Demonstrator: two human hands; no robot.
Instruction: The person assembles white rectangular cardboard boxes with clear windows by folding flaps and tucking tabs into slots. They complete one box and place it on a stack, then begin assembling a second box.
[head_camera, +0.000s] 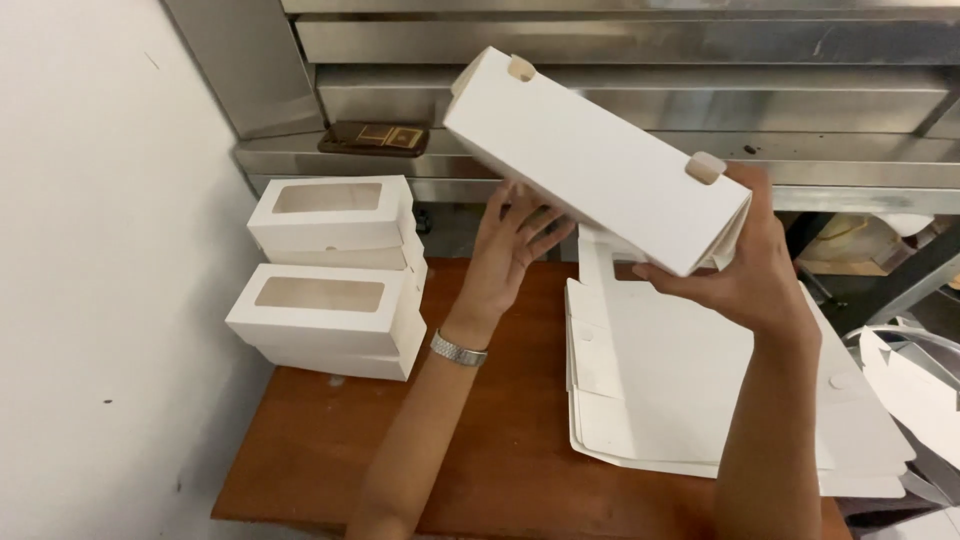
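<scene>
Both hands, left hand (505, 255) and right hand (740, 275), grasp a smooth white cardboard box (595, 160) above flat blanks (660, 390); windowed boxes (330, 275) crowd the wooden tabletop's (480, 450) left edge.

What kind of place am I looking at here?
Probably a bakery or food-shop back room: steel shelving, finished window boxes stacked on a wooden table, and flat box blanks waiting.

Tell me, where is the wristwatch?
In the head view, the silver wristwatch sits on the wrist just below the left hand, left of centre, above the brown table and right of the stacked window boxes.
</scene>
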